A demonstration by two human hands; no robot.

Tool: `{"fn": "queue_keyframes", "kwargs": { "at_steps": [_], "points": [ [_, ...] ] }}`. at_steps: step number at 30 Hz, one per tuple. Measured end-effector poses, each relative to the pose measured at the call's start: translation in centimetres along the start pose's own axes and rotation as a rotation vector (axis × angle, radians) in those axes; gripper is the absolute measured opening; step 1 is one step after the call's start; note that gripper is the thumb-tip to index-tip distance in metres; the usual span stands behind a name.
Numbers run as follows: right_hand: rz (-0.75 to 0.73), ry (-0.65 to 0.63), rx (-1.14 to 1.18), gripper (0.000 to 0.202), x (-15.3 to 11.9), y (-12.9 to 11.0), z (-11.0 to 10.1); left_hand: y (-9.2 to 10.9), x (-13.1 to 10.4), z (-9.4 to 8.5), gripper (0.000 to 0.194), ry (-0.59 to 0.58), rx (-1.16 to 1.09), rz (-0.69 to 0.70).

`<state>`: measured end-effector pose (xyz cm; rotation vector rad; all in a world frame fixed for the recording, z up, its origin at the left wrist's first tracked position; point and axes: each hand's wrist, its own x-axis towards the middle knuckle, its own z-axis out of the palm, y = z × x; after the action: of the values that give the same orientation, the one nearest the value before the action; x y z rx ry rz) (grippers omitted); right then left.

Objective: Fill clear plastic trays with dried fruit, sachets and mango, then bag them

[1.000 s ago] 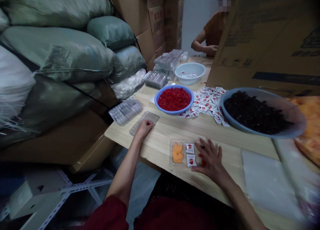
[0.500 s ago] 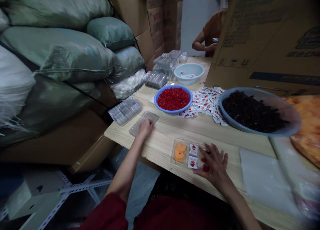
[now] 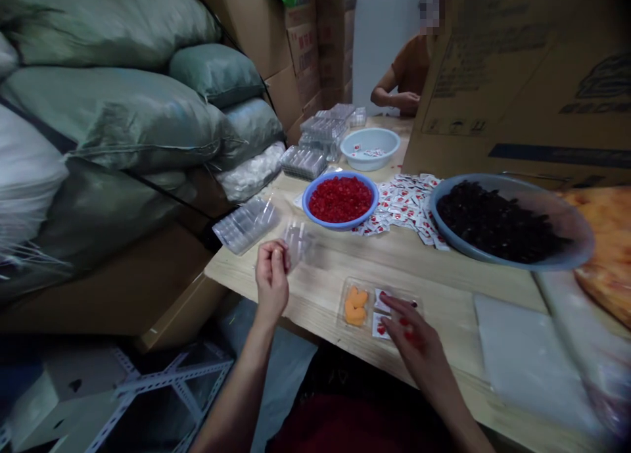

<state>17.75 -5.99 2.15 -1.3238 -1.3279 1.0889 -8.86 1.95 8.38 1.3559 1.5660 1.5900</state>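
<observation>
My left hand (image 3: 273,275) is raised over the table's left part, its fingers pinched on the edge of a clear plastic lid (image 3: 300,244), blurred by motion. Near the front edge lies a clear compartment tray (image 3: 369,288) with orange pieces (image 3: 355,306) at its left, two white packets (image 3: 380,325) in the middle and red pieces at its right. Over the tray's right part is my right hand (image 3: 414,338), fingers stretched out and apart; it hides some of the red pieces. Whether it touches the packets cannot be made out.
Behind stand a bowl of red pieces (image 3: 340,200), loose packets (image 3: 405,203), a bowl of dark pieces (image 3: 497,219) and a pale blue basin (image 3: 369,152). Clear trays (image 3: 246,223) are stacked at left. A plastic sheet (image 3: 527,348) lies right. A person (image 3: 407,78) sits beyond a carton (image 3: 532,78).
My left hand has lifted the clear lid off the table and turned it up. My right hand has moved slightly left across the tray, towards the packets.
</observation>
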Motion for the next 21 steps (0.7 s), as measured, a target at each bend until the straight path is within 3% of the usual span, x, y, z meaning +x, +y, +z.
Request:
{"fn": "queue_keyframes", "kwargs": {
  "at_steps": [2,4,7,9,13,16,21],
  "points": [
    [0.15,-0.055,0.258,0.05,0.4,-1.1,1.9,1.5,-3.2,2.3,0.017,-0.086,-0.25,-0.084],
    [0.262,-0.013,0.502,0.056,0.9,-1.8,2.9,2.2,-6.0,4.2,0.017,-0.183,-0.389,-0.186],
    [0.312,0.139,0.605,0.06,1.5,-2.3,1.9,2.1,-8.0,5.4,0.018,-0.288,-0.468,-0.31],
    [0.293,0.19,0.519,0.061,1.3,-2.0,0.0,1.5,-7.8,5.1,0.024,-0.316,-0.509,-0.349],
    [0.263,0.103,0.338,0.056,-0.3,0.3,-2.9,-0.8,-6.5,4.3,0.043,-0.396,-0.388,-0.388],
    [0.207,0.153,0.179,0.06,-1.4,2.6,-3.2,-3.3,-7.2,4.3,0.054,-0.435,-0.116,-0.339],
    [0.114,0.271,-0.137,0.066,-1.2,5.2,-3.0,-7.0,-8.6,5.3,0.047,-0.433,0.146,-0.217]
  ]
}}
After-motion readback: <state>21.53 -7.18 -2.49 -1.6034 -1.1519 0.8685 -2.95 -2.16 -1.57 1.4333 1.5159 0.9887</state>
